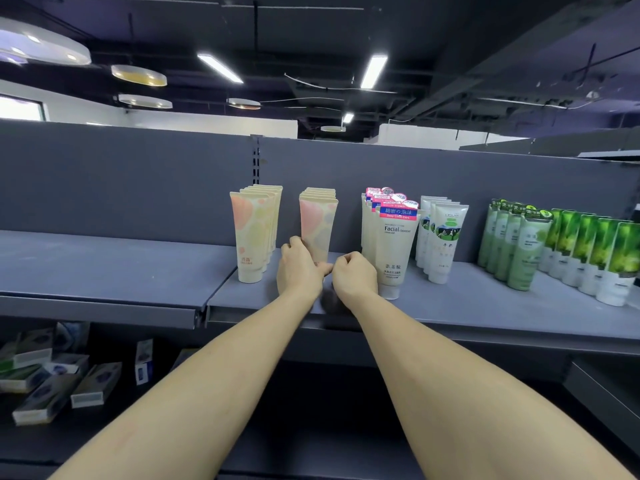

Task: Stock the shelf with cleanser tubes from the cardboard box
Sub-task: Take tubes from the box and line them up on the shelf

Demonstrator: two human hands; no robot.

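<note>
A row of peach-patterned cleanser tubes stands upright on the grey shelf, its front tube gripped low by the left hand with fingers curled around it, the right hand loosely fisted beside it, holding nothing visible, between another peach row and the "Facial cleanser" tubes.

Bright ceiling strips light the scene evenly. A soft shadow lies on the shelf beneath the hands. Wide-angle bending curves the edges; far left blows out.
</note>
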